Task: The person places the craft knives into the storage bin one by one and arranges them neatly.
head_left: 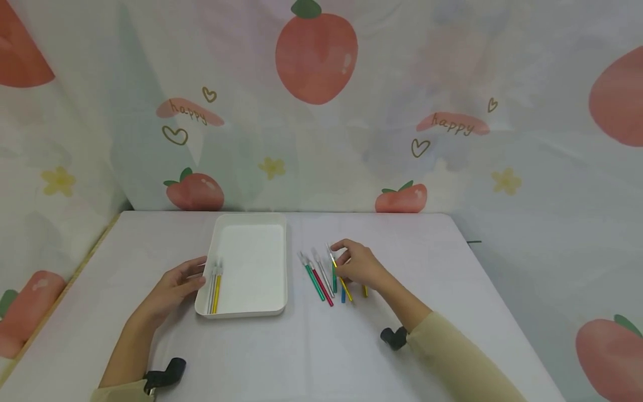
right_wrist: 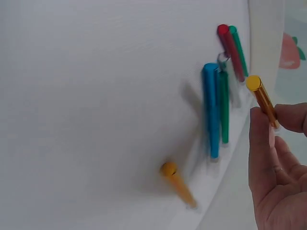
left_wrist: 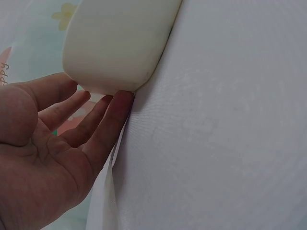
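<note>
My right hand [head_left: 361, 264] pinches a slim, pen-shaped yellow craft knife [right_wrist: 264, 101] between thumb and fingers, its clear-capped end pointing away. Below and beside it lie more such knives: a green one [head_left: 315, 282], a red one [head_left: 323, 287], a silver one [head_left: 325, 277], a second green one [right_wrist: 224, 108], a blue one [right_wrist: 210, 112] and another yellow one [right_wrist: 178, 184]. On the left, my left hand [head_left: 173, 286] touches the side of a white tray [head_left: 256, 268] with extended fingertips. Silver and yellow knives [head_left: 217, 293] lie lengthwise along the tray's left wall.
A white cloth covers the table [head_left: 301, 357]. Behind it hangs a curtain [head_left: 321, 145] printed with fruit, flowers and hearts. Black wrist mounts [head_left: 166, 373] sit by both sleeves. The table's left edge [head_left: 65, 290] runs beside the curtain.
</note>
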